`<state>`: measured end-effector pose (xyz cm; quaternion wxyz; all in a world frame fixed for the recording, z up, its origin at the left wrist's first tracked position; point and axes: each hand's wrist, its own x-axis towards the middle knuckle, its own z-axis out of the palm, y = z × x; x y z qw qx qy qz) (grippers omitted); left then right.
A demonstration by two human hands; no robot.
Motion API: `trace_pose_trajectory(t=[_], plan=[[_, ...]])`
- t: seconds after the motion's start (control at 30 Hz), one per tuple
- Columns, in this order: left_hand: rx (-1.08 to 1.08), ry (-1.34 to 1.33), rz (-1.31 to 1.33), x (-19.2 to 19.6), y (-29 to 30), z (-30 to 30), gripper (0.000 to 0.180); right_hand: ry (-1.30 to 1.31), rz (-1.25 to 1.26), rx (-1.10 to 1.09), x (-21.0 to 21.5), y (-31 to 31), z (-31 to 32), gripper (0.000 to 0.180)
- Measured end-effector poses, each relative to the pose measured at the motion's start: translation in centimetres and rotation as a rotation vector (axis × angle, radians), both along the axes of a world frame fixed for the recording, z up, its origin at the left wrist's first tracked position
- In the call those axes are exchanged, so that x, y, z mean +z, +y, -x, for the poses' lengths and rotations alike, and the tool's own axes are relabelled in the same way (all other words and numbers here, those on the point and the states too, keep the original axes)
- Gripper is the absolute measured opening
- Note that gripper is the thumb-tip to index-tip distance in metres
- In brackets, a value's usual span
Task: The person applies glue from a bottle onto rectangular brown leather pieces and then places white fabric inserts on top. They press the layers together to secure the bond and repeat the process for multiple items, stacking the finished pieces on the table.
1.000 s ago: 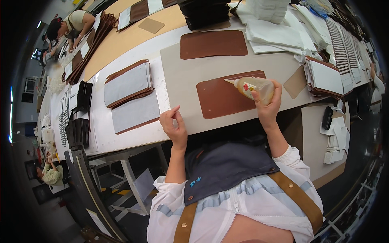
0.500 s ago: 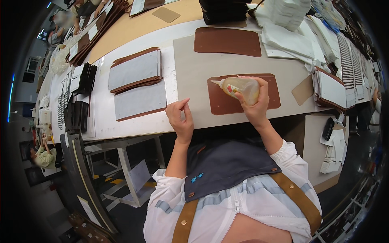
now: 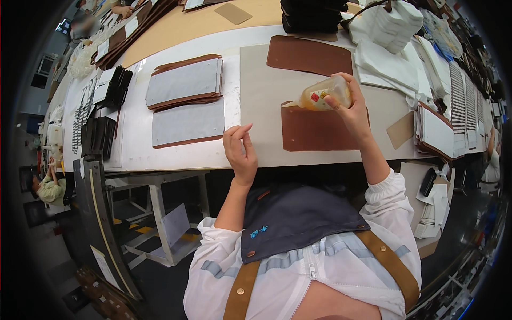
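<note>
My right hand [image 3: 351, 105] is wrapped round a translucent squeeze bottle [image 3: 318, 97] with yellowish liquid inside. The bottle is tilted on its side, its pointed nozzle at the upper left corner of a brown leather panel [image 3: 314, 133]. That panel lies flat on the grey board [image 3: 261, 101], partly hidden by the bottle and hand. To the left, my left hand [image 3: 241, 154] hovers at the table's front edge with its fingers loosely curled in and nothing visible in them. Beyond the bottle lies a second brown panel [image 3: 309, 55].
Left of the board are grey-faced brown panels [image 3: 184, 82], stacked, and another grey-faced panel [image 3: 186, 125]. Black folded pieces [image 3: 98, 136] stand farther left. White padding sheets [image 3: 386, 64], a black stack [image 3: 311, 16] and a tan card [image 3: 401, 129] lie around the right side.
My right hand has raised the bottle slightly away from me, bringing its nozzle to the near panel's far left corner. My left hand stays about where it was. The view has shifted a little.
</note>
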<state>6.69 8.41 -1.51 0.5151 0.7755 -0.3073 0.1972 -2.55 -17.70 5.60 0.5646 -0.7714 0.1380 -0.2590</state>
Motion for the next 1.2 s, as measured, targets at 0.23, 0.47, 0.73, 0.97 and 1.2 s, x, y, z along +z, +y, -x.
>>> trace_pose_trajectory(t=[0.23, 0.47, 0.73, 0.97, 1.2], plan=[[-0.008, -0.01, 0.0, 0.0, -0.1, 0.0, 0.018, 0.019, -0.001, 0.038, -0.1, -0.2, -0.1, 0.054], [0.006, -0.026, -0.03, 0.1, 0.0, 0.0, 0.019, 0.079, 0.003, 0.113, 0.2, 0.1, 1.5, 0.055], [0.011, -0.048, -0.045, -0.2, 0.0, -0.1, 0.02, 0.081, -0.264, 0.22, -0.6, 0.4, 4.2, 0.059], [0.006, -0.024, -0.014, -0.5, -0.2, 0.0, 0.021, -0.395, -0.934, -0.017, -0.2, -7.0, 8.0, 0.072], [-0.009, -0.022, -0.035, -0.4, -0.2, 0.1, 0.019, -0.332, -0.51, -0.371, -1.1, -14.6, 13.0, 0.055]])
